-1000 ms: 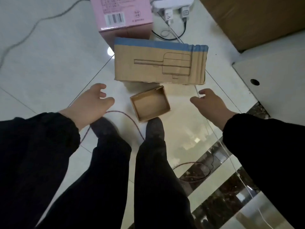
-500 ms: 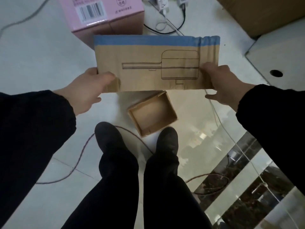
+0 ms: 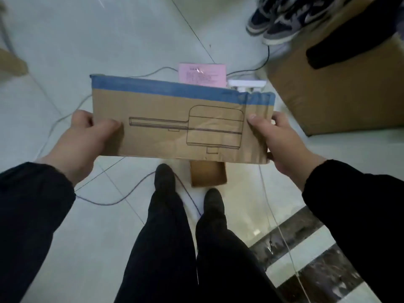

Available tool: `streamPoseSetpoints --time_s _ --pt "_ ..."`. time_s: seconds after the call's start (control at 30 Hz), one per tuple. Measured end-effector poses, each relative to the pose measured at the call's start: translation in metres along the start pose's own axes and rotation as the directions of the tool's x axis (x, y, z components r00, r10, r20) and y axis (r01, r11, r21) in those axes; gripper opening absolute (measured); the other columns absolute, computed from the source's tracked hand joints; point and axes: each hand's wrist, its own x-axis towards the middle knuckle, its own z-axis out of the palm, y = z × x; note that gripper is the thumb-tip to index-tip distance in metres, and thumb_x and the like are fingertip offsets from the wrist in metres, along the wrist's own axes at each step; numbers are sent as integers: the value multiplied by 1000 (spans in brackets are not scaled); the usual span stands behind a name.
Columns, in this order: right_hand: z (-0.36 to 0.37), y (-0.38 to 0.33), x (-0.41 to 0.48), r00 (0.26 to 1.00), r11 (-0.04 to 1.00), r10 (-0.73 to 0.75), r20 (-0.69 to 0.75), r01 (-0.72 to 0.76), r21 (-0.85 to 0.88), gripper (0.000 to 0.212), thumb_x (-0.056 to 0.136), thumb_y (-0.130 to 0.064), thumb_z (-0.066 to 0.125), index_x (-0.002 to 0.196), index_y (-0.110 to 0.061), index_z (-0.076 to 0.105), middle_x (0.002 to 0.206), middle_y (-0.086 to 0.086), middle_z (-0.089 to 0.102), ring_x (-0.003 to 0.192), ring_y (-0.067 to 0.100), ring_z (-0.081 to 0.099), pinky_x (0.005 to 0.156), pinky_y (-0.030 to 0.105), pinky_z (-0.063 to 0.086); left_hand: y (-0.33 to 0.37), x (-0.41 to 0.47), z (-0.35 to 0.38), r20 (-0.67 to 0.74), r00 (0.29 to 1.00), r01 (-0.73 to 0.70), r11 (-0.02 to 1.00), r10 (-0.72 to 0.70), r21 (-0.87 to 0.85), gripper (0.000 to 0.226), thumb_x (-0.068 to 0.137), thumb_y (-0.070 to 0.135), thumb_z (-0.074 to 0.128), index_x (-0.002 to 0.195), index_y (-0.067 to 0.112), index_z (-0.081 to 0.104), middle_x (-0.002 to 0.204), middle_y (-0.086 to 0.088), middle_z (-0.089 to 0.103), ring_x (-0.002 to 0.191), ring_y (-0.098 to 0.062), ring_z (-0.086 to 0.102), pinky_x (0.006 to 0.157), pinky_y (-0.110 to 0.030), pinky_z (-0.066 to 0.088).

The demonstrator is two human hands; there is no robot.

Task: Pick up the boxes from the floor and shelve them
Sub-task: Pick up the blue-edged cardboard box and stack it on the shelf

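A long flat brown cardboard box [image 3: 175, 119] with a blue band along its far edge and a line drawing on its face is held up off the floor. My left hand [image 3: 87, 138] grips its left end, thumb on top. My right hand [image 3: 277, 136] grips its right end the same way. A small open-topped brown box [image 3: 207, 176] lies on the floor just below the held box, by my feet. A pink box [image 3: 202, 74] stands on the floor beyond, partly hidden by the held box.
A large brown carton [image 3: 341, 88] stands at the right, with a dark item on top. A white power strip [image 3: 247, 84] and several cables cross the tiled floor. Another person's sneakers [image 3: 282, 20] are at the top right. A cardboard corner [image 3: 11, 60] shows at far left.
My hands went from open beside the long box on the floor to gripping both its ends. The box has risen off the floor and the view has pulled back.
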Motion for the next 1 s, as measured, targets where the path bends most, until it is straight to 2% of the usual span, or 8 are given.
streamPoseSetpoints --time_s 0.23,0.33,0.43,0.5,0.6,0.77,0.9,1.0 --pt "45 -163 -193 864 918 -340 371 391 -69 85 61 -65 84 135 -37 54 125 -10 69 111 14 69 95 41 57 47 -224 -189 -267 959 -173 940 92 -295 72 74 47 80 135 19 56 124 -1 68 113 -25 66 85 -44 57" --pt "89 -202 -287 741 845 -443 505 534 -42 79 69 -58 83 138 -35 53 122 -12 71 110 10 70 96 40 57 39 -324 -256 -439 893 -259 910 98 -325 52 86 43 75 130 23 55 120 5 71 111 -21 67 90 -50 57" --pt "134 -221 -373 598 766 -497 629 643 -6 81 68 -56 87 138 -35 53 123 -8 72 110 15 71 95 45 57 10 -417 -314 -624 780 -326 882 48 -340 83 64 61 81 129 27 43 125 4 66 107 -18 67 90 -63 53" --pt "166 -225 -432 500 711 -527 687 703 34 77 69 -55 86 136 -38 53 122 -10 72 109 14 71 92 45 59 -13 -477 -342 -706 707 -398 849 44 -346 97 60 60 85 138 26 39 131 1 63 111 -16 66 91 -50 57" --pt "208 -213 -520 365 636 -545 755 767 88 74 68 -53 82 135 -43 53 119 -16 72 106 8 71 89 41 60 -57 -564 -373 -794 608 -489 796 17 -357 87 61 49 84 137 30 45 126 6 67 113 -10 65 96 -38 53" --pt "268 -166 -649 149 562 -527 836 799 212 70 61 -58 83 125 -49 56 119 -15 72 110 12 70 95 48 57 -137 -713 -410 -908 400 -524 782 -124 -337 94 44 71 90 126 49 50 119 16 70 113 -9 66 100 -44 52" --pt "299 -128 -742 -41 494 -497 867 808 321 46 71 -45 84 105 -63 58 111 -22 73 104 8 71 96 48 56 -182 -813 -413 -955 232 -568 771 -188 -289 89 49 67 90 126 51 49 119 19 70 115 -8 65 103 -42 49" --pt "313 -114 -795 -157 418 -469 869 827 375 53 71 -51 81 115 -62 54 113 -24 72 107 8 69 99 48 54 -200 -869 -406 -962 128 -579 769 -241 -270 88 54 64 88 131 51 48 119 21 70 114 -7 66 102 -43 50"
